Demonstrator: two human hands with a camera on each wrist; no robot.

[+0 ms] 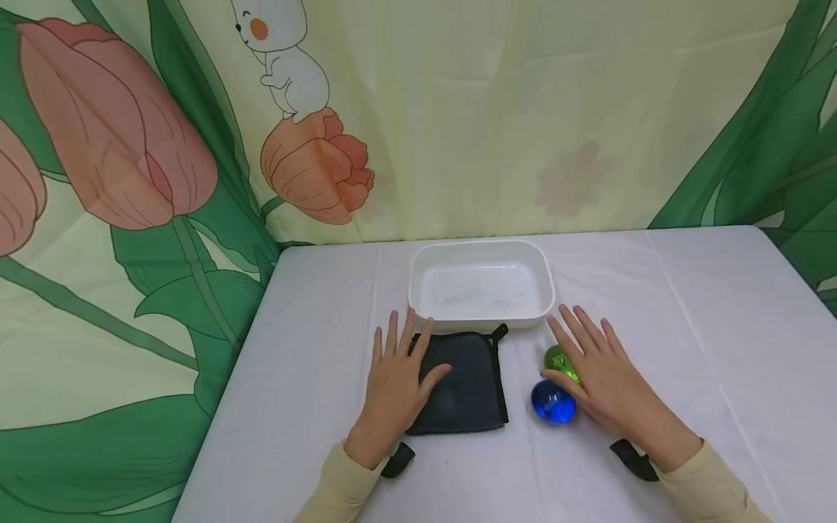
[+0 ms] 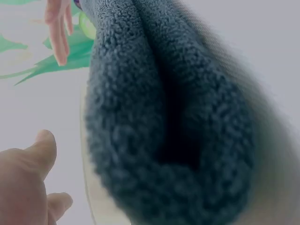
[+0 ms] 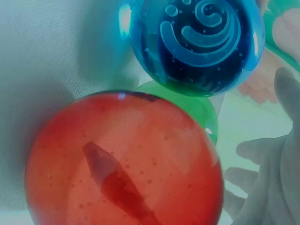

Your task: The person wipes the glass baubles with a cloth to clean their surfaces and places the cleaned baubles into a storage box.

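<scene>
While both hands lie flat on the table [image 1: 686,305], neither one grips anything. The left hand [image 1: 395,381] rests palm down with straight, spread fingers on the left part of a dark cloth [image 1: 467,385], which lies folded just in front of the tray [image 1: 482,250]; that flat weight seems enough to pin the cloth in place. From the left wrist, the cloth's fuzzy pile [image 2: 173,122] fills the view, blurred by nearness, and the thumb [image 2: 40,150] shows beside it.

The right hand [image 1: 604,381] lies open too, fingers straight, in front of the tray and to its right. Its thumb side touches a green ball [image 1: 558,361] and a blue ball [image 1: 553,403], which sit just beside each other between the hand and the cloth. My guess is that the hand serves as a stop, since glassy balls on a smooth sheet would roll easily. The right wrist view shows the blue ball [image 3: 197,42] with a pale swirl inside, the green ball [image 3: 197,110] partly hidden, and a red ball [image 3: 124,164] close to the lens; from the head view the red ball cannot be seen, probably because it lies under the palm.

The tray is white, shallow and rectangular, standing behind the cloth and balls. Nothing lies in it; only faint smears mark its floor.
</scene>
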